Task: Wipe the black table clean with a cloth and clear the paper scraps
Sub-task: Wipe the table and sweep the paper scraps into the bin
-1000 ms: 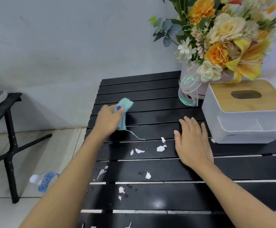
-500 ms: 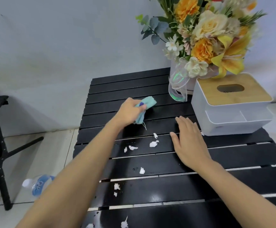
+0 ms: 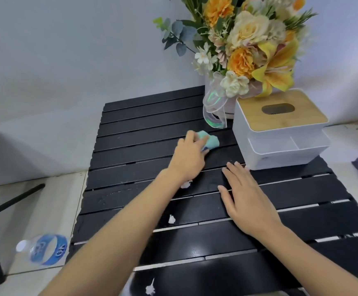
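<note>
Cloth [image 3: 274, 142] sits bunched in L hand [image 3: 189, 157], fingers curled round it; it has slid right across table [image 3: 152, 116] toward box [image 3: 280, 152]. R hand [image 3: 246, 197] lies flat, holds nothing. Scraps [image 3: 185, 184] still there, so job's not done.

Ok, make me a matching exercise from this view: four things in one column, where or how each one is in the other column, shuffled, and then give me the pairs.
Things
1. teal cloth
2. water bottle
3. tissue box
4. right hand

Places or states
A. lying on the floor, left of the black table
B. flat on the table, fingers straight
C. bunched in the left hand
D. at the table's far right, beside the flowers

Pairs: 1-C, 2-A, 3-D, 4-B
</note>
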